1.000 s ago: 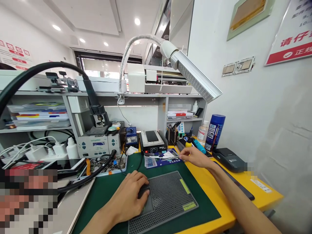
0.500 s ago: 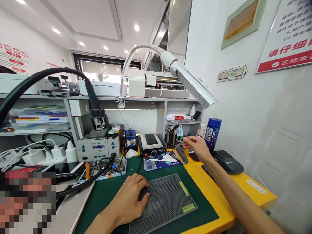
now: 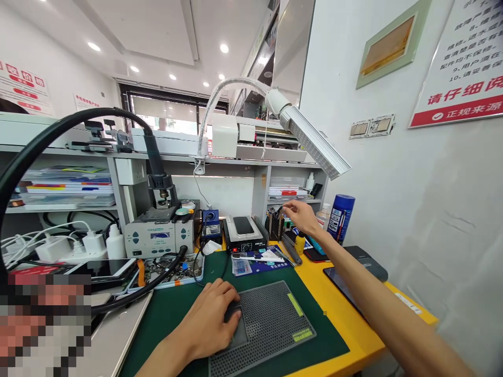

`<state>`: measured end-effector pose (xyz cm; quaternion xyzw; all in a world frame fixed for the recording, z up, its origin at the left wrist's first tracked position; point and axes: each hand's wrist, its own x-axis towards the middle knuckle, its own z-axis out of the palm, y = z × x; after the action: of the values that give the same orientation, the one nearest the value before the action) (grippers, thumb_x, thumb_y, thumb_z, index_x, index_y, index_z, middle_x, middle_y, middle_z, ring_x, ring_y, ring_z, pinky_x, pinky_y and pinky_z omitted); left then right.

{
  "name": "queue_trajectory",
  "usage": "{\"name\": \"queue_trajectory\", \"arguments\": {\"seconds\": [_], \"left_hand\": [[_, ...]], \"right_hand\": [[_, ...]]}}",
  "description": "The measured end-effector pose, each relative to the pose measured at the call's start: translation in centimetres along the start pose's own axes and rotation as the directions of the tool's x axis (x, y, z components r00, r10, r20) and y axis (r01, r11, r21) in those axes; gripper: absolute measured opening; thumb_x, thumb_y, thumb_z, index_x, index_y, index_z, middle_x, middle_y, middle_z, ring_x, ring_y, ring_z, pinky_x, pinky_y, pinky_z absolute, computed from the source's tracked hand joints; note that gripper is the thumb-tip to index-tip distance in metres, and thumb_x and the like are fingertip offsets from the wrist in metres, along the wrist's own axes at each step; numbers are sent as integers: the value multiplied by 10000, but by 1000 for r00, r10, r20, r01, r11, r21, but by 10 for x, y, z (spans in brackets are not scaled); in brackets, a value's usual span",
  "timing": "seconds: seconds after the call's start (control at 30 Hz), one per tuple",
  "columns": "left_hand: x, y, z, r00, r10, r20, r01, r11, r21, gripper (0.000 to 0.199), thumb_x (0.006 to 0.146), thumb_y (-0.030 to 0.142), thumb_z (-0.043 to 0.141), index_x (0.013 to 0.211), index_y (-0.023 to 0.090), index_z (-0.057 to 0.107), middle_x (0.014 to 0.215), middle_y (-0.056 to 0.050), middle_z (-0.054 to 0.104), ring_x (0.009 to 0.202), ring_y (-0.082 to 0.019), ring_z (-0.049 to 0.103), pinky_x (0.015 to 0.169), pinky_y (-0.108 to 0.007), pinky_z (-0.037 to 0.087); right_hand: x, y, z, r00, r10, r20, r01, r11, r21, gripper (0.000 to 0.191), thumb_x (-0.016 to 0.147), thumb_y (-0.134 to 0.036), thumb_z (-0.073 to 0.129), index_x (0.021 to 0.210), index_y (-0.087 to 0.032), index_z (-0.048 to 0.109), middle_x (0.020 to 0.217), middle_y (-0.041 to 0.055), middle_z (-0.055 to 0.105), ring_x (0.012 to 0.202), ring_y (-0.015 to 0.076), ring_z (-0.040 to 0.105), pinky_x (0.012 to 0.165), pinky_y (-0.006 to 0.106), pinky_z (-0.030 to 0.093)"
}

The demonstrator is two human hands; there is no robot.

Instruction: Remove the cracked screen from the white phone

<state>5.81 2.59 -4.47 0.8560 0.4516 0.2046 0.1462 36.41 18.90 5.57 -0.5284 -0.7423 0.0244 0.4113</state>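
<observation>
My left hand (image 3: pixel 216 317) lies over a dark flat piece (image 3: pixel 238 332) on the grey perforated pad (image 3: pixel 275 314), its thumb and fingers curled round the piece's edge. Most of that piece is under the hand, so its kind stays unclear. At the back right, my right hand (image 3: pixel 301 214) reaches to the black tool holder (image 3: pixel 274 225), where dark tool handles stand up. Its thumb and fingertips are pinched together at the handles. Whatever they grip is too small to make out.
Beneath the pad lies a green mat (image 3: pixel 173 324) on a yellow table (image 3: pixel 353 327). A heating plate (image 3: pixel 245 243), a hot-air station (image 3: pixel 157 238) and a tray of small parts (image 3: pixel 168 269) stand behind. A black cable (image 3: pixel 145 288) crosses the left side; a lamp (image 3: pixel 314 141) hangs above.
My right hand has moved left and up to the tool holder; the thin metal tool it held before no longer shows clearly. My left hand stays put. The view has shifted slightly.
</observation>
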Motion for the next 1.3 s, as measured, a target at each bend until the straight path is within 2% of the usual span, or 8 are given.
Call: {"name": "queue_trajectory", "arguments": {"seconds": [0.13, 0.3, 0.57, 0.7, 0.87, 1.0, 1.13, 1.3], "left_hand": [[-1, 1, 0, 1000, -1, -6, 1, 1000, 4, 239, 911, 346, 500, 1064, 241, 650, 1085, -75, 626, 1034, -291, 548, 962, -522, 439], [-1, 2, 0, 1000, 3, -10, -3, 1000, 8, 231, 904, 336, 510, 1066, 244, 645, 1085, -77, 628, 1038, -295, 546, 959, -516, 435], [0, -1, 1, 1000, 7, -11, -7, 1000, 7, 220, 912, 337, 499, 1044, 235, 642, 1074, -77, 623, 1019, -288, 543, 944, -504, 433], [0, -2, 1, 1000, 3, -10, -3, 1000, 2, 224, 914, 340, 498, 1053, 239, 643, 1080, -67, 619, 1023, -279, 543, 942, -492, 433], [-1, -3, 3, 1000, 1, -14, -1, 1000, -2, 226, 915, 341, 499, 1054, 239, 645, 1075, -57, 618, 1019, -267, 542, 944, -472, 429], [0, -3, 3, 1000, 1, -18, -1, 1000, -4, 221, 910, 345, 506, 1040, 235, 646, 1071, -61, 618, 1014, -269, 538, 932, -469, 428], [0, -3, 3, 1000, -3, -24, 2, 1000, -13, 216, 913, 352, 501, 1025, 234, 643, 1063, -56, 616, 1012, -264, 537, 944, -473, 420], [-1, -4, 3, 1000, -5, -26, 5, 1000, -18, 205, 903, 338, 510, 1026, 239, 640, 1070, -46, 616, 1028, -261, 536, 969, -481, 404]], "right_hand": [[15, -4, -5, 994, -39, 101, 47, 996, -70, 258, 968, -351, 596, 1131, -155, 634, 1109, 68, 663, 931, 189, 661, 822, 392, 564], [24, -3, -11, 986, -41, 161, 57, 994, -98, 277, 970, -355, 592, 1156, -152, 624, 1128, 73, 657, 952, 197, 659, 831, 402, 563], [45, -2, -14, 946, 67, 318, -32, 993, -114, 297, 967, -359, 597, 1181, -153, 615, 1150, 75, 649, 960, 205, 659, 822, 399, 568], [62, 0, -23, 892, 177, 417, -130, 982, -140, 294, 970, -357, 592, 1186, -159, 613, 1157, 76, 645, 948, 200, 658, 804, 384, 573], [75, -1, -31, 782, 293, 550, -218, 955, -200, 280, 972, -347, 590, 1184, -166, 617, 1163, 80, 646, 947, 194, 659, 808, 379, 574], [79, -5, -22, 751, 341, 566, -233, 938, -255, 291, 972, -348, 590, 1201, -169, 611, 1187, 86, 638, 970, 202, 655, 825, 390, 571], [81, -8, -9, 770, 362, 525, -218, 923, -317, 314, 964, -341, 604, 1223, -164, 599, 1205, 90, 630, 995, 212, 651, 838, 409, 567], [84, -7, -8, 863, 316, 394, -173, 917, -359, 327, 962, -359, 601, 1224, -163, 604, 1225, 87, 623, 1025, 233, 643, 865, 422, 557]]}}
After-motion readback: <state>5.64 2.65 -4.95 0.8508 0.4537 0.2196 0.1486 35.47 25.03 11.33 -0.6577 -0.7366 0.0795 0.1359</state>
